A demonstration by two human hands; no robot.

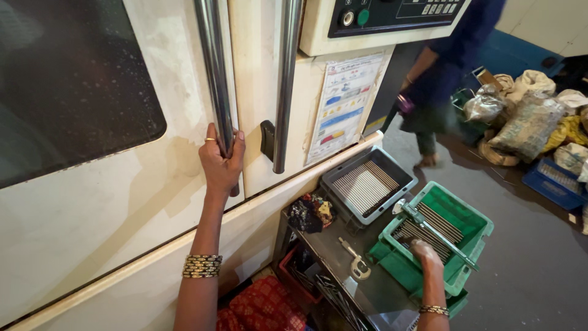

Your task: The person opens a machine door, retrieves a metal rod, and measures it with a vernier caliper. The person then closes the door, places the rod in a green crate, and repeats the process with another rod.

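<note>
Here we have our left hand in the middle-left of the frame, fingers curled tight around the lower end of a long chrome door handle on the cream machine door. A second chrome handle hangs just beside it on the neighbouring door panel, untouched, with a small black latch between the two. A dark window fills the upper left, and a control panel sits at the top centre above a coloured instruction sheet.

Our right hand is lower right, resting on the thin metal rods inside the green plastic crate. Its fingers are bent down among the rods, but we cannot tell whether they actually pinch one. A long metal gauge tool lies diagonally across the crate.

Left of the crate, a grey tray holds more rods in a neat row, and a micrometer lies on the dark metal bench near a crumpled patterned cloth.

To move the door well, we judge the grip should stay full and low on the handle, pulling straight along the door's track (a twisted pull tends to jam sliding panels), while the right hand stays steady so the rods do not scatter.

A person in blue walks past at upper right, near stuffed sacks on the floor.
</note>
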